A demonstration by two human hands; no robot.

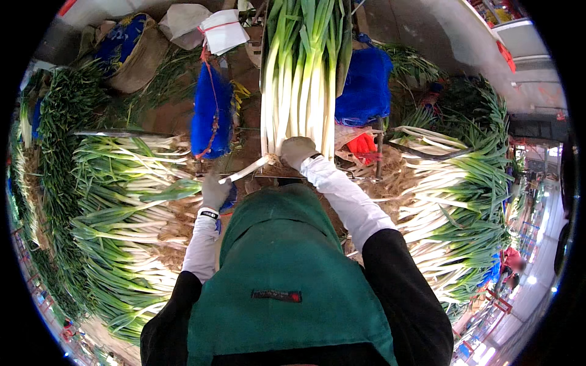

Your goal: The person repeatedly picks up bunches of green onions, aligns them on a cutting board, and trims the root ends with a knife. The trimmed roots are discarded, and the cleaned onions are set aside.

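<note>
My left hand, in a pale glove, is closed around a long green onion. Its white stalk slants up to the right, ending in a root tuft, and its green leaf trails left past my wrist. My right hand, also gloved, has its fingers curled beside that root tuft. It lies over the lower white ends of a bunch of long green onions. The bunch rests lengthwise in a metal trough ahead of me. Whether my right fingers grip anything is hidden.
Piles of rooted green onions lie on the left and right. Blue mesh bags hang left of the trough, with more blue mesh on its right. White sheets hang tied with red string. Another person is far right.
</note>
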